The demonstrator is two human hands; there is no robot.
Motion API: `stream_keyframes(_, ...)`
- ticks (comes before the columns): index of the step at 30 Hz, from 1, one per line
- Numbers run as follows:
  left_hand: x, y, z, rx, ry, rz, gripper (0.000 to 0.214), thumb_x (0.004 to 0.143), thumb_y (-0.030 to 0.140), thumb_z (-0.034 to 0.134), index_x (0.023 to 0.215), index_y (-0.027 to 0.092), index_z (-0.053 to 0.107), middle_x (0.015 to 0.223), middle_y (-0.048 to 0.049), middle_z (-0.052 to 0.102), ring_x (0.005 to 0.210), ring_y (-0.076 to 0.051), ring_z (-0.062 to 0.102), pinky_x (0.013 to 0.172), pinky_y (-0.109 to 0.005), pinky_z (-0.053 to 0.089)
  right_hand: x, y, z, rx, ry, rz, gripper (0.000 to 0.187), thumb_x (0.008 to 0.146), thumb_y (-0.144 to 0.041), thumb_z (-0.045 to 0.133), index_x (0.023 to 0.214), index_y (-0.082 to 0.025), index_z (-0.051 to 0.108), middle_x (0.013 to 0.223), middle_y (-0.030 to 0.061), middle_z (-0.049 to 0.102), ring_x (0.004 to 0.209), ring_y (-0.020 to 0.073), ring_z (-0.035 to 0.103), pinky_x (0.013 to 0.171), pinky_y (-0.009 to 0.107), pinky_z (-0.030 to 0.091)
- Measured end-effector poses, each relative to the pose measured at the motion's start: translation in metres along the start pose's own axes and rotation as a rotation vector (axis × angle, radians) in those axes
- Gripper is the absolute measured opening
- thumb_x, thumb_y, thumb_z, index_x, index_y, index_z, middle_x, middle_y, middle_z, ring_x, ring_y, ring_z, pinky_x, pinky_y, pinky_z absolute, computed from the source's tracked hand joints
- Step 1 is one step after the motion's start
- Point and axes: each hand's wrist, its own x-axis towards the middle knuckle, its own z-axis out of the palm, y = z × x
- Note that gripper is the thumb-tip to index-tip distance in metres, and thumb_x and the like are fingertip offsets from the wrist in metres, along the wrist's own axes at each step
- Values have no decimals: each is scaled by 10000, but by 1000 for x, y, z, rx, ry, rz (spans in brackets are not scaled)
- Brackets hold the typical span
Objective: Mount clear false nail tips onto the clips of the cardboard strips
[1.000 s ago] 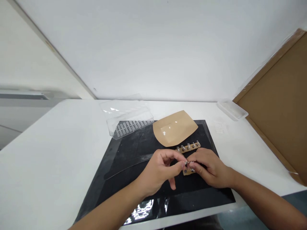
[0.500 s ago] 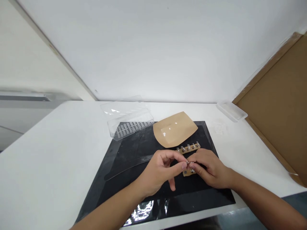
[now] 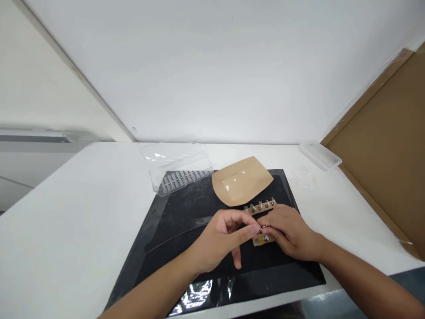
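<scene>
My left hand (image 3: 221, 237) and my right hand (image 3: 288, 231) meet over a black mat (image 3: 186, 239), fingertips pinched together on a tiny silvery piece I cannot make out. Under the right hand's fingers lies a small brown strip (image 3: 264, 239) with little metal studs. A second brown strip (image 3: 261, 206) carrying several small clear pieces lies just behind the hands. A tan curved sheet (image 3: 241, 179) rests on the mat's far part.
A clear plastic box (image 3: 179, 170) holding rows of small clear pieces sits at the mat's far left corner, lid open. A small clear tray (image 3: 319, 154) stands at the far right. A large brown board (image 3: 388, 146) leans along the right side. The table's front edge is close.
Both hands stay pinched together almost in place; they have sunk slightly toward the mat and strip. The view has shifted a little.
</scene>
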Motion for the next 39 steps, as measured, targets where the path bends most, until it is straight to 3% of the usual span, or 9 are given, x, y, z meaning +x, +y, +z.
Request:
stream_keyframes(11,1,2,-2,124,-14,63,324,922,446,767,913,122,753,885,-42,634,662,-104,602,432,-159,579,3,0,-1,-144,56,-39,243,1121,-299,476,1047,-208,689,822,-5,753,689,140,636,681,308,364)
stream_keyframes(20,3,0,2,304,28,114,375,951,508,705,941,134,730,965,-46,632,593,-77,599,440,-182,581,0,6,2,-142,-20,-22,242,987,-91,437,1056,-199,643,839,15,747,721,162,642,697,310,359)
stream_keyframes(30,2,-1,4,472,175,256,290,1014,449,611,967,169,668,997,-22,623,531,-44,597,442,-161,536,-1,10,4,-123,-52,9,244,1046,-132,426,1113,-208,649,878,19,772,765,165,670,735,314,384)
stream_keyframes(35,6,0,-9,780,400,470,189,1036,348,580,1004,199,693,1032,-39,675,656,-95,638,494,-184,545,1,4,0,-126,-33,8,191,1076,-196,508,1159,-235,676,1036,22,785,897,173,693,786,329,404)
stream_keyframes(39,12,4,-26,950,632,591,146,1011,317,633,999,197,715,1021,-45,721,764,-142,685,522,-208,534,1,2,-2,-158,22,9,162,1044,-199,578,1147,-232,698,910,23,728,804,173,633,721,336,392)
